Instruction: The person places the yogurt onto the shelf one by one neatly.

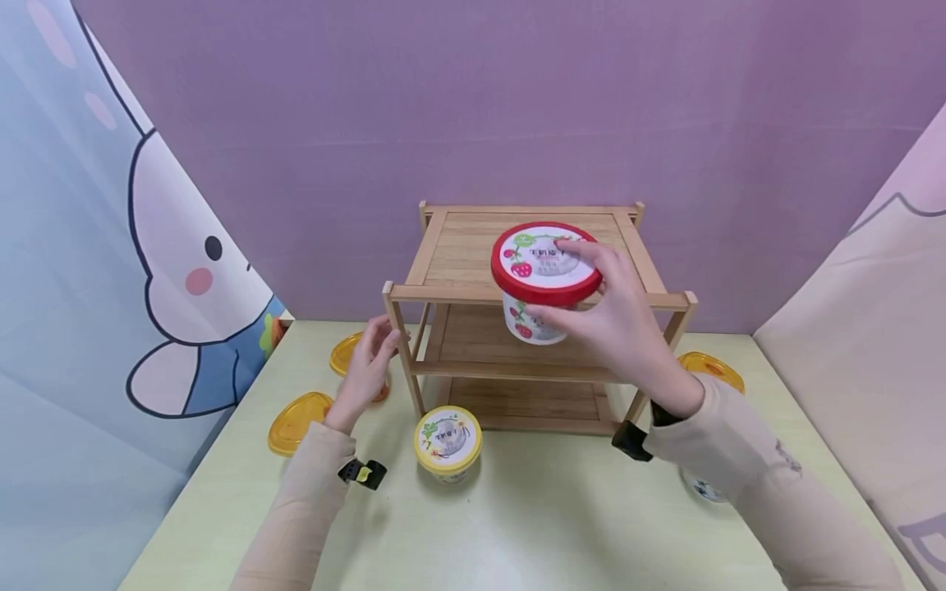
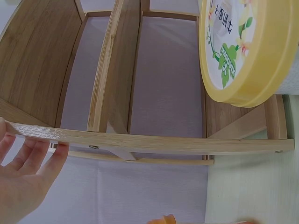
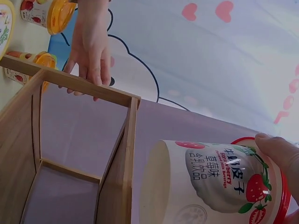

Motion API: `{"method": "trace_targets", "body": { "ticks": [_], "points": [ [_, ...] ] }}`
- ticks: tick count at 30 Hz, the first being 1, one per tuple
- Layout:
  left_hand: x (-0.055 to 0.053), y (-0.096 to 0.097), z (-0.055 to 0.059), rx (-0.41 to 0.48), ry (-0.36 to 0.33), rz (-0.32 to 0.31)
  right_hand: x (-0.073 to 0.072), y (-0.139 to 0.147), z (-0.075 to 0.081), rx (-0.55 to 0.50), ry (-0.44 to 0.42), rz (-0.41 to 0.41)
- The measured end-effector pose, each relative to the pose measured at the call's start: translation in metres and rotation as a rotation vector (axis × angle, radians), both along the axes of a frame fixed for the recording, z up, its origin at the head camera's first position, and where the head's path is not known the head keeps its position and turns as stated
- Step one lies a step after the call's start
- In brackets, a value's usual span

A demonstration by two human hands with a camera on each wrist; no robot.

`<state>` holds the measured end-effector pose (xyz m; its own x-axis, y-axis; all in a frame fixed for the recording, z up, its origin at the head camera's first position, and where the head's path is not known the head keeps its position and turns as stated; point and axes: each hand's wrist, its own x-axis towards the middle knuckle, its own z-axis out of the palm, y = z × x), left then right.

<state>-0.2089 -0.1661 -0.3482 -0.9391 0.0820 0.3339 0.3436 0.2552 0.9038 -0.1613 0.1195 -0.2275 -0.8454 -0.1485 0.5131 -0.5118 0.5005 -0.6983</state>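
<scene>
My right hand (image 1: pixel 617 320) grips a strawberry milk beverage tub (image 1: pixel 535 322) by its red lid (image 1: pixel 547 263), thumb on the near side and fingers over the top. The tub is held up in front of the top board of a wooden three-tier shelf (image 1: pixel 517 371). In the right wrist view the strawberry tub (image 3: pixel 210 182) lies sideways across the picture, beside the shelf frame. My left hand (image 1: pixel 367 361) touches the shelf's left front post with its fingertips, fingers fairly straight, as the left wrist view also shows. A yellow-lidded tub (image 1: pixel 447 443) stands on the table by the shelf's left front foot.
Orange-lidded cups (image 1: pixel 299 423) stand on the table (image 1: pixel 517 525) left of the shelf. At the right, another orange lid (image 1: pixel 711 371) and a white tub (image 1: pixel 704 488) are partly hidden by my right arm. A purple backdrop (image 1: pixel 532 107) rises behind the shelf.
</scene>
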Motion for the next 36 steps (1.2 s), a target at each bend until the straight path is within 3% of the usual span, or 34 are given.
{"method": "trace_targets", "body": {
  "ticks": [11,18,26,29,36],
  "points": [
    [-0.002,-0.001,0.000,0.007,-0.011,-0.009,-0.027,-0.021,0.021,0.008,-0.060,0.013],
    [-0.014,-0.010,-0.016,0.027,-0.037,-0.019,-0.041,-0.035,0.030,0.025,-0.080,0.014],
    [-0.001,-0.002,0.002,-0.018,-0.019,-0.003,-0.057,-0.054,0.033,0.010,-0.139,0.010],
    [-0.001,-0.001,0.004,-0.009,-0.030,-0.005,-0.062,-0.062,0.033,-0.002,-0.141,0.001],
    [-0.013,-0.010,-0.012,0.023,-0.032,-0.025,-0.073,-0.075,0.028,0.004,-0.156,-0.021]
  ]
}}
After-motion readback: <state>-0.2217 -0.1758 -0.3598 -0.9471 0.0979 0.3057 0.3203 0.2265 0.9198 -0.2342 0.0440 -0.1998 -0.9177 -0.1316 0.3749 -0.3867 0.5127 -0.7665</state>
